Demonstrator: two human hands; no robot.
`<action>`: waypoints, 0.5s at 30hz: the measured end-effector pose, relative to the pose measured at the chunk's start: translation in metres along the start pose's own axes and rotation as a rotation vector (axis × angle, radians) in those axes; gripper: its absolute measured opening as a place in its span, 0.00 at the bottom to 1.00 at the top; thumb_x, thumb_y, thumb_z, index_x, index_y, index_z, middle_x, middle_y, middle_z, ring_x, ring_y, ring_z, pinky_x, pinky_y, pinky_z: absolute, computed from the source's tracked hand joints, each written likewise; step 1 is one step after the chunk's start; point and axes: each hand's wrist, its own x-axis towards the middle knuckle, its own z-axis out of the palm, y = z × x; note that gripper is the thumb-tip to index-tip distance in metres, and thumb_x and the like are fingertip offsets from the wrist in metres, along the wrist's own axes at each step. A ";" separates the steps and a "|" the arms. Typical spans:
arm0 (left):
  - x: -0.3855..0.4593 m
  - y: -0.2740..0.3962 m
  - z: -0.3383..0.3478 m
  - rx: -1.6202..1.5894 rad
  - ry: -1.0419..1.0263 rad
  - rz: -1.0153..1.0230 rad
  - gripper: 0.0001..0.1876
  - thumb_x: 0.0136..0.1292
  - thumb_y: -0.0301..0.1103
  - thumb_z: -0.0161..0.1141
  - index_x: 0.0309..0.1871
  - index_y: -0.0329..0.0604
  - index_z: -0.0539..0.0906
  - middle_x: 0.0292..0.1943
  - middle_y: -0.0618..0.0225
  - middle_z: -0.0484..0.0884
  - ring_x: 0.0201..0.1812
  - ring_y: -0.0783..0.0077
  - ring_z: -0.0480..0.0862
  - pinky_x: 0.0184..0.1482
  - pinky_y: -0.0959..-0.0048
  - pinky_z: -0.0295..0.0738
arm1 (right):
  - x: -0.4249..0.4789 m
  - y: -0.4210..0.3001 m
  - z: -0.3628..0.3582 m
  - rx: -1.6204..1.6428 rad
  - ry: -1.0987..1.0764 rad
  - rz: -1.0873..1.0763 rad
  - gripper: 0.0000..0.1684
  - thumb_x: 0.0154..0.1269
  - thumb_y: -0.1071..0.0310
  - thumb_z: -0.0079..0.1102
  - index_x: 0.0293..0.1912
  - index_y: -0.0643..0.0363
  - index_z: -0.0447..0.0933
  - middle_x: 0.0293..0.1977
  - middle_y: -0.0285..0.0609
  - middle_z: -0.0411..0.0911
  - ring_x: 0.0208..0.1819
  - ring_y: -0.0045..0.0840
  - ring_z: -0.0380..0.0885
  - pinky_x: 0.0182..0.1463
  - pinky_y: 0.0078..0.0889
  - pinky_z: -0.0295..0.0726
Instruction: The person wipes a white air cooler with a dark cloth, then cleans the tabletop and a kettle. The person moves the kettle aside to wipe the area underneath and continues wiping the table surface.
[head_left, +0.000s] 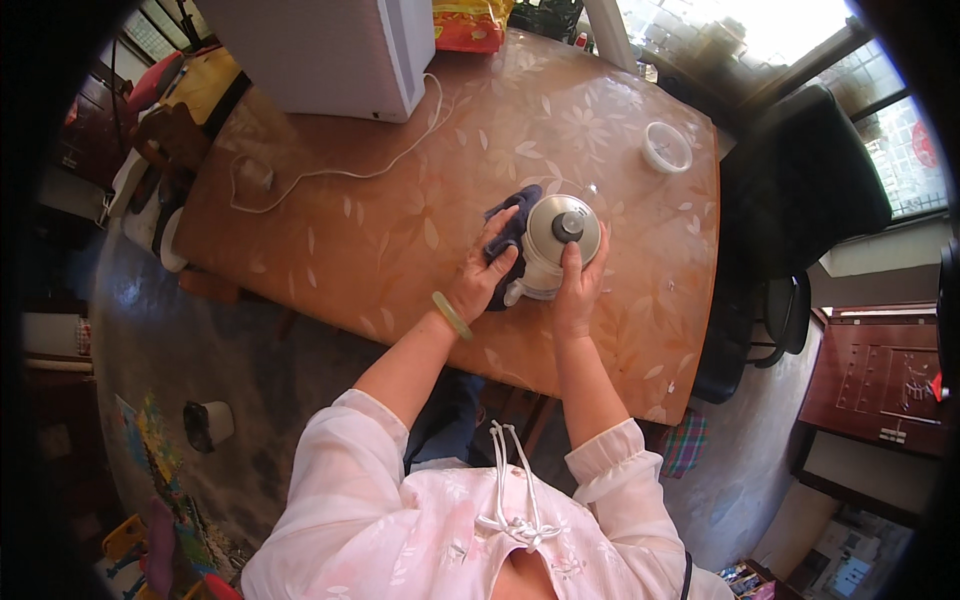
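Observation:
A clear glass teapot (541, 279) with a metal lid (553, 214) and a dark knob stands near the front edge of the table. My right hand (581, 281) grips its right side, the thumb up by the knob. In my left hand (484, 266) is a dark blue cloth (517, 212), pressed against the pot's left side. Part of the cloth hangs below the hand, beside a clear glass projection low on the pot. A pale green bangle (451, 315) circles my left wrist. The fingers hide some of the glass.
The wooden table (337, 247) bears a leaf-patterned clear cover. A white bowl (667, 148) sits at the far right. At the back left stands a large white box (330, 60), with a white cord (360, 172) trailing from it. A black chair (802, 180) flanks the right edge.

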 end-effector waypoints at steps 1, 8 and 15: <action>0.004 -0.001 -0.001 -0.044 -0.018 -0.013 0.28 0.75 0.40 0.57 0.74 0.41 0.68 0.70 0.63 0.70 0.72 0.67 0.66 0.74 0.69 0.56 | 0.000 0.001 0.000 -0.012 0.000 -0.006 0.38 0.72 0.52 0.57 0.71 0.65 0.60 0.65 0.55 0.66 0.67 0.42 0.67 0.71 0.42 0.63; 0.040 -0.003 -0.019 -0.301 -0.168 -0.187 0.28 0.74 0.47 0.56 0.70 0.37 0.72 0.66 0.61 0.75 0.67 0.68 0.72 0.72 0.69 0.62 | -0.001 0.005 0.000 -0.035 0.010 -0.016 0.37 0.71 0.52 0.57 0.70 0.63 0.61 0.63 0.53 0.67 0.65 0.41 0.67 0.70 0.43 0.62; 0.092 -0.015 -0.026 -0.291 -0.326 -0.359 0.23 0.72 0.44 0.56 0.61 0.35 0.80 0.58 0.62 0.82 0.59 0.69 0.79 0.65 0.72 0.70 | -0.002 0.004 0.002 -0.015 0.009 -0.014 0.38 0.72 0.50 0.56 0.71 0.62 0.60 0.63 0.51 0.66 0.66 0.40 0.64 0.71 0.44 0.60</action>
